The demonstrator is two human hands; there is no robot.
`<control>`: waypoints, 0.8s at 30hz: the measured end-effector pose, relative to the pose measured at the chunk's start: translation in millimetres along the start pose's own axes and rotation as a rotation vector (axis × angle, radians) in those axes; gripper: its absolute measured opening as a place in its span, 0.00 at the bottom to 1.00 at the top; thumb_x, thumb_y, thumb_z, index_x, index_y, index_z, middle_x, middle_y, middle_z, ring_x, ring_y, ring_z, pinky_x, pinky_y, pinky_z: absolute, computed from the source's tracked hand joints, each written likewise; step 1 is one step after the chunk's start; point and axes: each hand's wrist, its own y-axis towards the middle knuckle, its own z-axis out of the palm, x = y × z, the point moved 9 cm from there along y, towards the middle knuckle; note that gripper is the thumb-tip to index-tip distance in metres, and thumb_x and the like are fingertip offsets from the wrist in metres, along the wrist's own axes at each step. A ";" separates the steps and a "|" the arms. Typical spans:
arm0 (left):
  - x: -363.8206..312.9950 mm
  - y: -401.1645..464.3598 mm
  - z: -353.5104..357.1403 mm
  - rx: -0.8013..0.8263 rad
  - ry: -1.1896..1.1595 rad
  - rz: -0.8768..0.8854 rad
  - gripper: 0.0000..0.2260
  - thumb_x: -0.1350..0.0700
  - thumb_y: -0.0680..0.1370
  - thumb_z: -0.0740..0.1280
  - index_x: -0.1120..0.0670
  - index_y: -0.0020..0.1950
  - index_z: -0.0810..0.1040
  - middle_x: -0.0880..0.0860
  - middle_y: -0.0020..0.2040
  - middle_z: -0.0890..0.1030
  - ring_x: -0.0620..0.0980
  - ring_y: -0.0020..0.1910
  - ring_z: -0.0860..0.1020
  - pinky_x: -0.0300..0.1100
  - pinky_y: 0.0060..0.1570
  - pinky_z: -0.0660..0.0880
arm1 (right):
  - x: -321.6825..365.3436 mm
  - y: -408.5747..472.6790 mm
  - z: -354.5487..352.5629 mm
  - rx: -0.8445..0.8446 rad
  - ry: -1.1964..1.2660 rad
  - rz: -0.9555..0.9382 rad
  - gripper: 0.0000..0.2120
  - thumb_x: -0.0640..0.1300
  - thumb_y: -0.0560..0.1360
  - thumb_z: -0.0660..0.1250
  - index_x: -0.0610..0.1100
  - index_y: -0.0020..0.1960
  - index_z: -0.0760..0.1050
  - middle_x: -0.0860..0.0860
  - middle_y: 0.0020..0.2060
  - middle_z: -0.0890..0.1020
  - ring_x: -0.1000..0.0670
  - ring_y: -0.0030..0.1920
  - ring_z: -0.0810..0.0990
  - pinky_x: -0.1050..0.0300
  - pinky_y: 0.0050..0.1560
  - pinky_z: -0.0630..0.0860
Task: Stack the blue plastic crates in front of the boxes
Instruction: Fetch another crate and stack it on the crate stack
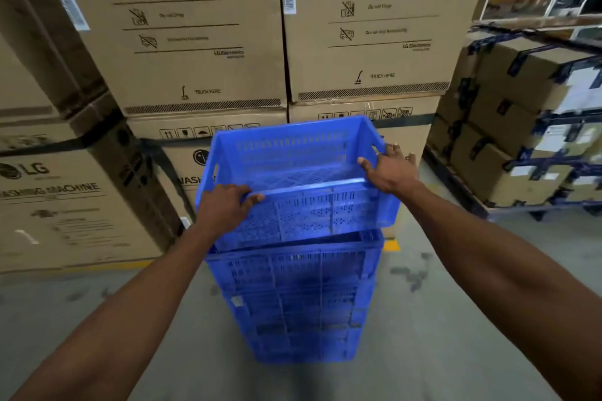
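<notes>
While our left hand (228,205) curls over the near rim of the top crate (299,179) and our right hand (389,166) grips its right corner, the crate sits tilted on the blue stack (293,296) in front of the boxes (202,29). We judge the seating step is in hand; next we level and square it.

"CAUTION", "LG Electronics" and "TRUCK HERE" printed on two upper cardboard boxes (202,26); "LG" and "WASHING MACHINE" on lower left box (55,205). Smaller print too blurred to read.
</notes>
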 end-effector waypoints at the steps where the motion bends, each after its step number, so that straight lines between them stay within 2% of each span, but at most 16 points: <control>1: 7.7 1.9 -3.0 -0.024 0.009 -0.007 0.37 0.22 0.76 0.40 0.48 0.42 0.78 0.48 0.33 0.73 0.57 0.40 0.79 0.47 0.35 0.72 | 6.4 -2.0 -0.6 -0.013 0.011 0.019 0.57 0.79 0.69 0.31 0.41 0.72 0.73 0.43 0.80 0.59 0.42 0.79 0.57 0.32 0.73 0.60; 3: 32.5 9.0 -3.1 -0.061 0.056 -0.005 0.40 0.22 0.75 0.38 0.49 0.41 0.77 0.51 0.32 0.74 0.59 0.38 0.79 0.48 0.35 0.73 | 28.2 -17.1 -0.7 -0.031 0.030 0.036 0.62 0.84 0.65 0.31 0.40 0.66 0.79 0.42 0.79 0.60 0.41 0.78 0.60 0.36 0.69 0.68; 4: 47.0 14.0 -0.5 -0.064 0.086 -0.002 0.41 0.22 0.76 0.38 0.49 0.45 0.80 0.53 0.35 0.77 0.60 0.40 0.79 0.51 0.38 0.75 | 42.2 -27.6 0.2 -0.030 0.039 0.030 0.62 0.85 0.64 0.33 0.40 0.64 0.80 0.42 0.80 0.58 0.41 0.79 0.58 0.37 0.69 0.68; 6: 74.5 25.4 4.7 -0.022 0.133 -0.024 0.39 0.23 0.77 0.42 0.49 0.58 0.81 0.59 0.45 0.81 0.64 0.48 0.80 0.59 0.53 0.76 | 62.7 -48.9 9.5 0.004 0.050 0.023 0.62 0.87 0.62 0.35 0.41 0.60 0.82 0.43 0.82 0.52 0.43 0.81 0.51 0.36 0.71 0.66; 8: 95.4 37.7 8.7 0.070 0.122 -0.075 0.33 0.26 0.78 0.48 0.46 0.65 0.79 0.60 0.55 0.81 0.64 0.59 0.78 0.65 0.68 0.65 | 69.7 -61.9 24.9 0.038 0.032 0.005 0.61 0.88 0.61 0.37 0.42 0.59 0.82 0.44 0.82 0.48 0.44 0.82 0.46 0.35 0.73 0.63; 11: 96.5 43.4 9.9 0.108 0.106 -0.071 0.37 0.22 0.75 0.43 0.46 0.60 0.79 0.57 0.53 0.81 0.63 0.60 0.78 0.69 0.74 0.55 | 58.8 -49.6 44.9 0.066 -0.029 -0.076 0.59 0.88 0.61 0.39 0.46 0.65 0.79 0.41 0.82 0.44 0.42 0.82 0.41 0.36 0.78 0.54; 13: 83.7 35.0 16.0 0.069 0.089 -0.070 0.41 0.20 0.73 0.38 0.47 0.51 0.79 0.54 0.48 0.81 0.61 0.55 0.80 0.70 0.73 0.57 | 45.1 -27.6 51.1 0.133 -0.059 -0.142 0.58 0.86 0.64 0.34 0.49 0.66 0.80 0.35 0.80 0.51 0.40 0.81 0.39 0.40 0.79 0.51; 14: 73.0 27.4 17.5 0.043 0.091 -0.077 0.40 0.20 0.73 0.38 0.47 0.48 0.78 0.53 0.46 0.80 0.60 0.53 0.81 0.71 0.72 0.57 | 35.1 -15.0 48.6 0.151 -0.104 -0.155 0.49 0.81 0.71 0.36 0.52 0.67 0.79 0.33 0.78 0.58 0.39 0.81 0.40 0.43 0.78 0.53; 15: 60.0 18.1 17.2 0.028 0.107 -0.090 0.38 0.21 0.74 0.39 0.47 0.47 0.77 0.52 0.45 0.80 0.60 0.51 0.81 0.71 0.72 0.56 | 34.8 -12.4 37.1 0.154 -0.133 -0.173 0.35 0.73 0.79 0.45 0.54 0.68 0.78 0.34 0.76 0.65 0.40 0.81 0.41 0.46 0.77 0.57; 16: 49.1 9.0 15.7 0.017 0.116 -0.120 0.36 0.23 0.76 0.40 0.48 0.48 0.77 0.52 0.46 0.80 0.60 0.51 0.81 0.72 0.72 0.55 | 38.5 -11.1 22.9 0.164 -0.149 -0.188 0.26 0.65 0.82 0.54 0.52 0.69 0.78 0.35 0.75 0.67 0.42 0.82 0.44 0.51 0.74 0.61; 17: 41.6 2.3 14.3 0.000 0.109 -0.160 0.34 0.24 0.78 0.43 0.48 0.49 0.78 0.52 0.47 0.81 0.60 0.52 0.81 0.72 0.72 0.53 | 43.0 -9.1 9.3 0.163 -0.073 -0.195 0.23 0.59 0.82 0.60 0.46 0.68 0.79 0.37 0.76 0.66 0.45 0.82 0.48 0.57 0.71 0.65; 19: 38.1 -5.2 11.2 -0.068 0.108 -0.214 0.30 0.27 0.80 0.50 0.49 0.54 0.81 0.54 0.50 0.82 0.63 0.54 0.79 0.73 0.72 0.53 | 54.7 -3.6 -7.0 0.183 0.005 -0.204 0.21 0.53 0.82 0.63 0.40 0.68 0.78 0.37 0.76 0.64 0.48 0.80 0.55 0.66 0.63 0.69; 20: 42.9 -5.3 8.7 -0.099 0.118 -0.217 0.29 0.28 0.80 0.53 0.49 0.55 0.81 0.55 0.51 0.82 0.64 0.54 0.79 0.73 0.71 0.55 | 61.0 -2.7 -6.5 0.220 -0.023 -0.193 0.24 0.57 0.82 0.61 0.41 0.66 0.79 0.36 0.76 0.64 0.47 0.80 0.57 0.62 0.63 0.70; 22: 67.3 6.5 11.6 -0.069 0.111 -0.234 0.30 0.27 0.80 0.52 0.49 0.56 0.80 0.55 0.51 0.80 0.64 0.55 0.77 0.72 0.70 0.58 | 71.7 2.8 -3.3 0.228 -0.033 -0.141 0.37 0.74 0.72 0.55 0.42 0.53 0.83 0.33 0.75 0.64 0.45 0.78 0.62 0.50 0.63 0.73; 23: 82.8 16.0 15.0 -0.023 0.098 -0.237 0.31 0.27 0.79 0.50 0.49 0.58 0.79 0.56 0.52 0.79 0.64 0.56 0.76 0.72 0.70 0.58 | 71.3 5.3 4.8 0.210 -0.034 -0.090 0.40 0.77 0.69 0.53 0.43 0.49 0.83 0.33 0.76 0.62 0.42 0.74 0.67 0.48 0.62 0.75; 24: 97.6 25.6 18.5 0.030 0.080 -0.240 0.32 0.25 0.78 0.48 0.48 0.59 0.79 0.56 0.54 0.78 0.64 0.59 0.75 0.72 0.70 0.58 | 66.2 15.1 23.7 0.188 -0.062 -0.070 0.41 0.78 0.70 0.53 0.43 0.49 0.83 0.33 0.77 0.60 0.39 0.71 0.71 0.48 0.61 0.75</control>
